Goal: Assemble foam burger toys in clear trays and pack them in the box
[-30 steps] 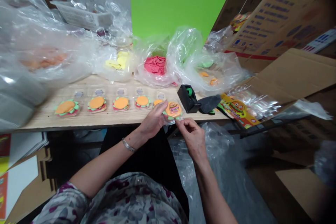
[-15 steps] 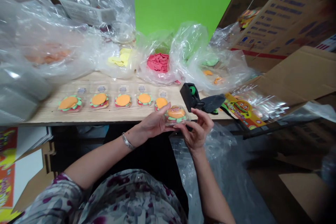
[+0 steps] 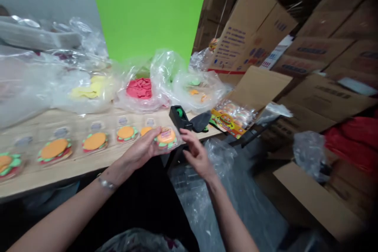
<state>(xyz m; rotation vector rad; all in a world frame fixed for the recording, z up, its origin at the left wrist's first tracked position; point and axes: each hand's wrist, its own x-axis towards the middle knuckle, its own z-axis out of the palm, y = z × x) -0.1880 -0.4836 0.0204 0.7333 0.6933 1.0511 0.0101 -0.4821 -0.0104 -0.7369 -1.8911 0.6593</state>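
My left hand (image 3: pixel 144 144) is closed on the left side of a packaged toy burger (image 3: pixel 166 138), a clear plastic clamshell with an orange bun and green and red layers. It is held just over the table's front edge. Beside its right edge is my right hand (image 3: pixel 197 153), fingers apart and curved; whether a fingertip touches the plastic I cannot tell. A black tape dispenser (image 3: pixel 178 118) with a green core stands just behind my hands. To the left, several open clamshells with toy burgers (image 3: pixel 95 141) form a row along the table (image 3: pixel 124 162).
Behind the row sit clear bags with yellow pieces (image 3: pixel 88 88), pink pieces (image 3: pixel 139 88) and orange pieces (image 3: pixel 195 92). An open carton (image 3: pixel 260 86) with a printed display box (image 3: pixel 228 121) is at the right. Stacked cartons (image 3: pixel 313 53) and plastic sheeting on the floor lie farther right.
The view has turned to the right. My right hand has moved off the clamshell's lower edge and its fingers have spread; my left hand still holds the packaged toy burger.
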